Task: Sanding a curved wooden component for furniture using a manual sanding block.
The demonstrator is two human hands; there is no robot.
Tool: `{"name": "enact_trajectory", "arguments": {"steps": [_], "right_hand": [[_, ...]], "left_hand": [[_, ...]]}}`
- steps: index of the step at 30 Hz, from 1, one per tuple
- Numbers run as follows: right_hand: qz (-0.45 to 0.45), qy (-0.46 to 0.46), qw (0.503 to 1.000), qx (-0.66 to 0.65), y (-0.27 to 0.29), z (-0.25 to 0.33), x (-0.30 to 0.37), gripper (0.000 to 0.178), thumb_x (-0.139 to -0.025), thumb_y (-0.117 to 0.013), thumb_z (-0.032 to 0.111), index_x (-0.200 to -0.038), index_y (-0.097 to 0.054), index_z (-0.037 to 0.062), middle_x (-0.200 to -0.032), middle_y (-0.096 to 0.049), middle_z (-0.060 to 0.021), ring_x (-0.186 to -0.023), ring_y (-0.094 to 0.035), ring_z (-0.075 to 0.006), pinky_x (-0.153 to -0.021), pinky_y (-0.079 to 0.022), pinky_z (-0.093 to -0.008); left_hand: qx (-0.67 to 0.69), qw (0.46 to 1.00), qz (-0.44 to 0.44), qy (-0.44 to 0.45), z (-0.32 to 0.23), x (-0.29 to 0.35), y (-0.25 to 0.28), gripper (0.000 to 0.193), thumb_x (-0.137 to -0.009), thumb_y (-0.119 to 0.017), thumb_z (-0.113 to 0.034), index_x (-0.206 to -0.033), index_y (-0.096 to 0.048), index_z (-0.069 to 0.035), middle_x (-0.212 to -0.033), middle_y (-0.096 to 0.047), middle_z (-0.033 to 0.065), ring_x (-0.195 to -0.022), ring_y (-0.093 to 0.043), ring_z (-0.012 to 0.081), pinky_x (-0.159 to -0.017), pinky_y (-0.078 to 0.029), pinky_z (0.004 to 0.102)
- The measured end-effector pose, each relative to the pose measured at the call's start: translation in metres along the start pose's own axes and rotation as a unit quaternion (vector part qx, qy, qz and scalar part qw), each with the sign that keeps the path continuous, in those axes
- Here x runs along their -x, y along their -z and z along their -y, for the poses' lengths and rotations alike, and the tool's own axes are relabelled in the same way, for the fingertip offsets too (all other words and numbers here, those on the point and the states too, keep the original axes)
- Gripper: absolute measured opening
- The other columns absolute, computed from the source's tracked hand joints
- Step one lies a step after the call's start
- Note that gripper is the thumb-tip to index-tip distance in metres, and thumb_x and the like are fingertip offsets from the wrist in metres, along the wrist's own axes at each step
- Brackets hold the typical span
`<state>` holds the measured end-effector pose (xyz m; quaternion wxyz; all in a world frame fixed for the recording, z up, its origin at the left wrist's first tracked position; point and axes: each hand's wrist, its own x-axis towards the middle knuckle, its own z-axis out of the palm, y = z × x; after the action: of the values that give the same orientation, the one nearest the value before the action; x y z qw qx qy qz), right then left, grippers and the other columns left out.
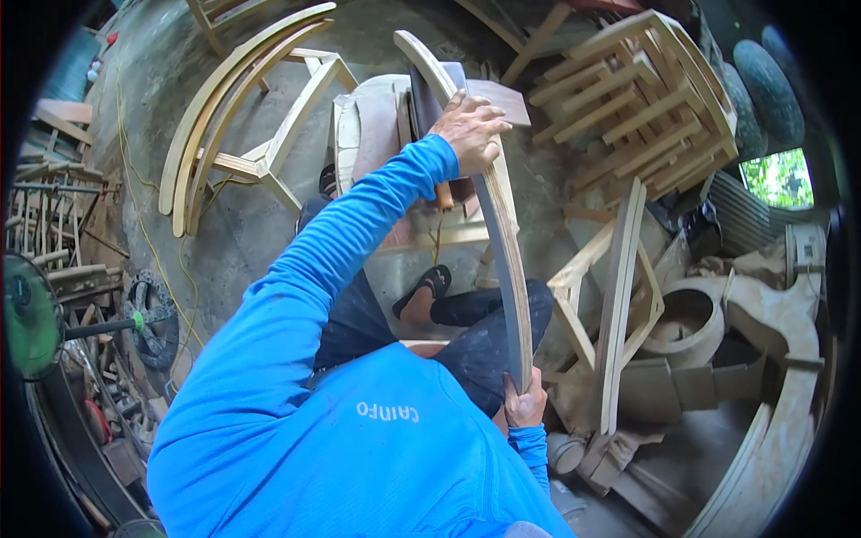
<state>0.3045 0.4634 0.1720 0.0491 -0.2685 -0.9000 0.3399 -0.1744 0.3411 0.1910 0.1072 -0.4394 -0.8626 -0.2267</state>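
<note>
A long curved wooden slat (509, 255) slants from beyond the workbench back to my right thigh, its side face grey in shade. Over its upper part my left hand (469, 131) is wrapped, the fingers bent across the wood. Low beside my thigh, my right hand (526, 400) grips the slat's near end. Under the left hand stands a low wooden workbench (448, 237) with a dark flat plate (421, 106) on it. An orange-brown handle (444, 196) shows just below the left wrist; what it belongs to is hidden.
Several curved slats (229, 99) rest on a wooden frame (298, 121) at left. A pile of slatted wooden parts (641, 112) stands at far right. Nearer, other slats (621, 305) lean on a second frame (574, 278). A yellow cord (143, 224) runs over the floor; a fan (29, 314) stands left.
</note>
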Motion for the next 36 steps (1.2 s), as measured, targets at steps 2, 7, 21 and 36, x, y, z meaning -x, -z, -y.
{"name": "enact_trajectory", "arguments": {"steps": [2,7,21,36], "right_hand": [[-0.006,0.033,0.999,0.020,-0.008,0.019,-0.040,0.040,-0.090,-0.079,0.026,-0.122,-0.062,0.0092,-0.097,-0.071,-0.0244,-0.092,-0.070,-0.0477,-0.076,-0.057,-0.0476],[0.026,0.037,0.998,0.050,-0.044,0.079,-0.138,0.042,-0.091,-0.076,0.030,-0.126,-0.058,0.0140,-0.097,-0.071,-0.0254,-0.092,-0.068,-0.0496,-0.075,-0.056,-0.0529],[-0.067,0.213,0.970,0.097,-0.058,0.036,-0.194,0.063,-0.079,-0.070,0.006,-0.139,-0.056,0.0161,-0.103,-0.070,-0.0168,-0.089,-0.069,-0.0421,-0.076,-0.056,-0.0481],[-0.034,0.163,0.954,0.250,0.095,-0.146,0.089,0.034,-0.078,-0.068,0.012,-0.111,-0.060,0.0110,-0.084,-0.058,-0.0121,-0.075,-0.058,-0.0333,-0.065,-0.041,-0.0444]], "left_hand": [[0.006,1.000,-0.003,0.018,0.041,-0.016,0.000,0.054,-0.083,-0.057,-0.025,-0.135,-0.064,-0.016,-0.148,-0.055,0.0102,-0.146,-0.040,0.0302,-0.125,-0.015,0.0609],[-0.029,0.999,0.004,0.041,0.157,-0.077,-0.021,0.054,-0.085,-0.054,-0.024,-0.137,-0.063,-0.014,-0.148,-0.055,0.0108,-0.145,-0.041,0.0307,-0.125,-0.021,0.0549],[-0.098,0.952,0.140,0.253,0.170,-0.093,-0.001,0.078,-0.093,-0.049,-0.045,-0.161,-0.031,-0.011,-0.170,-0.022,0.0122,-0.158,-0.015,0.0334,-0.125,-0.013,0.0630],[-0.043,0.956,0.142,0.253,-0.049,0.093,-0.007,0.082,-0.094,-0.056,-0.040,-0.158,-0.028,0.003,-0.166,-0.022,0.0264,-0.157,-0.015,0.0422,-0.124,-0.014,0.0628]]}}
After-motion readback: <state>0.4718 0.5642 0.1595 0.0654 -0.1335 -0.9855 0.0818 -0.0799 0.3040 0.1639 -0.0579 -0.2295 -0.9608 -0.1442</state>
